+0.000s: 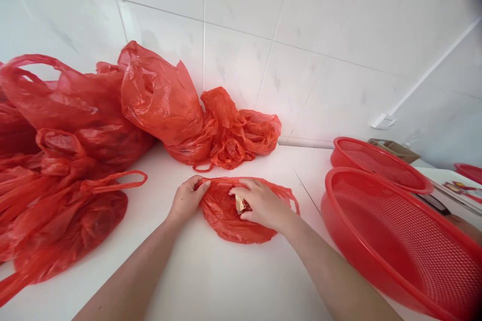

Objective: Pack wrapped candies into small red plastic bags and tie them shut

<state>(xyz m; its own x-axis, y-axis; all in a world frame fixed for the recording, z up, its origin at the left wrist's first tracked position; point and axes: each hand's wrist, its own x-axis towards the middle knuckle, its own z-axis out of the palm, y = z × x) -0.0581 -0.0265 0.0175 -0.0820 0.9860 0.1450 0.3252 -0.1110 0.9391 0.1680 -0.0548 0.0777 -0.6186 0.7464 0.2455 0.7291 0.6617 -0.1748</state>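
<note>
A red plastic bag (241,228) lies spread on the white table in front of me. My left hand (188,196) pinches its left edge between thumb and fingers. Over the middle of the bag, my right hand (261,203) is curled around a small gold and red wrapped packet (241,204), which shows between thumb and fingers. One loop handle of the bag sticks out to the right, beyond my right wrist.
Full red bags (161,105) stand along the tiled wall, and more (71,210) crowd the left side. Two red mesh baskets (376,241) sit at the right. Behind them are a brown tray (393,149) and a white tray (444,180) with small packets.
</note>
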